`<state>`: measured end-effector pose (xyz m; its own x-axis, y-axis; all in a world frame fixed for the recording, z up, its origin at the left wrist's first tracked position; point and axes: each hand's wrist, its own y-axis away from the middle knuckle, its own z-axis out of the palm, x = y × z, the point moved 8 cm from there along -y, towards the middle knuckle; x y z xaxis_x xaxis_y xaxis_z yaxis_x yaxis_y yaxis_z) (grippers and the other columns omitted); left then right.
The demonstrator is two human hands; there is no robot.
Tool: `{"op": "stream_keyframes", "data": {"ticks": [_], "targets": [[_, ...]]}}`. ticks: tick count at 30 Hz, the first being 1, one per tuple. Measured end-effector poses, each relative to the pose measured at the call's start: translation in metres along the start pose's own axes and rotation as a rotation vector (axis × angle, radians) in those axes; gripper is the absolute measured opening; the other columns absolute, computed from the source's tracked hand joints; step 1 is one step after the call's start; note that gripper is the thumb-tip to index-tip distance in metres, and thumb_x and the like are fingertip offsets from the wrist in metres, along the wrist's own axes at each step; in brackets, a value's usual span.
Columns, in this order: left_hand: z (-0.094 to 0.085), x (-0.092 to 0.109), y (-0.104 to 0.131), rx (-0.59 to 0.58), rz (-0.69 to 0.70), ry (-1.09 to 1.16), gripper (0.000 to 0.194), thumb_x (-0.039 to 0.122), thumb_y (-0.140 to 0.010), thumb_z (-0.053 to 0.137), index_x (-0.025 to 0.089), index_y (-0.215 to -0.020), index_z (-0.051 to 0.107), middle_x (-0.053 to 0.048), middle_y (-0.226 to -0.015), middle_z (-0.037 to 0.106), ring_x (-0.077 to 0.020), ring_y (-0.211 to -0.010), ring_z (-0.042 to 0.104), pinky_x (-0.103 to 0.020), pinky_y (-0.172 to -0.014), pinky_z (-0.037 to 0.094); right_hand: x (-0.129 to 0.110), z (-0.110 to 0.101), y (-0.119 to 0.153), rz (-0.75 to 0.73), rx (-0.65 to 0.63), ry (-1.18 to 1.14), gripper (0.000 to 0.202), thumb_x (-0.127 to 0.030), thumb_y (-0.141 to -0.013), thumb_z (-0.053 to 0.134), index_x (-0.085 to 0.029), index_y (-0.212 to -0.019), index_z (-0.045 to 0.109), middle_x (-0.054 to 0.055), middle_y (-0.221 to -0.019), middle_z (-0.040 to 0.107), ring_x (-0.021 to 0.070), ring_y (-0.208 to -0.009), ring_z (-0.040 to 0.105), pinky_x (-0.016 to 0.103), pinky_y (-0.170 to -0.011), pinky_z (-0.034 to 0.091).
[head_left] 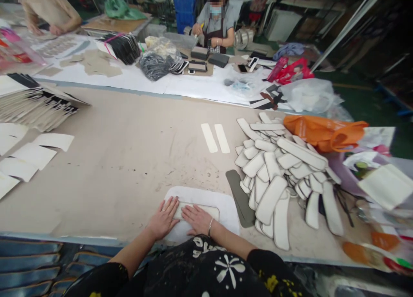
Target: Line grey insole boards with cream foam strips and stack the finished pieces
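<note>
A long pale piece with rounded corners and a dark edge (pixel 211 212) lies on a white sheet (pixel 222 199) at the near edge of the table. My left hand (pixel 164 217) rests flat over its left end, fingers stretched out. Across its middle lies my right hand (pixel 196 217), also flat with fingers extended and a bracelet at the wrist. Neither hand grips anything. Beyond the sheet, two plain white strips (pixel 215 138) lie side by side.
To the right spreads a heap of similar pale pieces (pixel 274 172), beside a dark grey piece (pixel 240 198). An orange bag (pixel 322 131) lies behind the heap. Stacked light panels (pixel 35 101) stand at left. Across the table a masked co-worker (pixel 216 26) handles small items.
</note>
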<state>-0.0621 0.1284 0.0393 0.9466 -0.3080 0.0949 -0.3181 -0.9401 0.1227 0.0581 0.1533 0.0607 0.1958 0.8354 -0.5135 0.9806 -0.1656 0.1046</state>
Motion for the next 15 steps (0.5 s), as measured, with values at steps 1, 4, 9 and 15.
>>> {"op": "stream_keyframes", "data": {"ticks": [1, 4, 9, 15], "targets": [[0.000, 0.000, 0.000, 0.009, 0.001, -0.006, 0.064, 0.052, -0.087, 0.029, 0.014, -0.138, 0.029, -0.011, -0.146, 0.024, -0.0284, -0.136, 0.016, -0.048, -0.107, 0.020, 0.004, 0.001, 0.006, 0.019, 0.005, -0.001, 0.075, -0.054, -0.085, 0.041, -0.008, -0.140, 0.020, 0.014, -0.147, 0.020, 0.0236, -0.136, 0.009, 0.042, -0.111, 0.010], [-0.003, 0.000, -0.002, 0.029, 0.004, -0.033, 0.064, 0.053, -0.086, 0.030, 0.015, -0.138, 0.031, -0.011, -0.145, 0.026, -0.0287, -0.135, 0.019, -0.048, -0.105, 0.024, 0.020, 0.003, 0.036, 0.111, 0.011, -0.009, 0.076, -0.055, -0.085, 0.041, -0.010, -0.141, 0.017, 0.014, -0.147, 0.017, 0.0243, -0.136, 0.008, 0.044, -0.111, 0.009], [-0.003, 0.001, 0.000, 0.074, 0.034, -0.106, 0.062, 0.053, -0.085, 0.034, 0.019, -0.137, 0.032, -0.009, -0.145, 0.028, -0.0275, -0.133, 0.024, -0.046, -0.104, 0.029, 0.044, 0.001, 0.094, 0.312, 0.048, -0.046, 0.081, -0.057, -0.083, 0.043, -0.012, -0.142, 0.010, 0.014, -0.148, 0.012, 0.0261, -0.137, 0.006, 0.049, -0.110, 0.009], [0.014, -0.009, 0.000, 0.192, 0.030, -0.152, 0.055, 0.041, -0.080, 0.042, 0.033, -0.134, 0.033, -0.003, -0.135, 0.044, -0.0275, -0.125, 0.041, -0.048, -0.096, 0.038, 0.046, -0.004, 0.113, 0.334, 0.204, -0.031, 0.080, -0.055, -0.083, 0.044, -0.015, -0.143, 0.008, 0.012, -0.147, 0.016, 0.0256, -0.136, 0.010, 0.049, -0.109, 0.015]]}}
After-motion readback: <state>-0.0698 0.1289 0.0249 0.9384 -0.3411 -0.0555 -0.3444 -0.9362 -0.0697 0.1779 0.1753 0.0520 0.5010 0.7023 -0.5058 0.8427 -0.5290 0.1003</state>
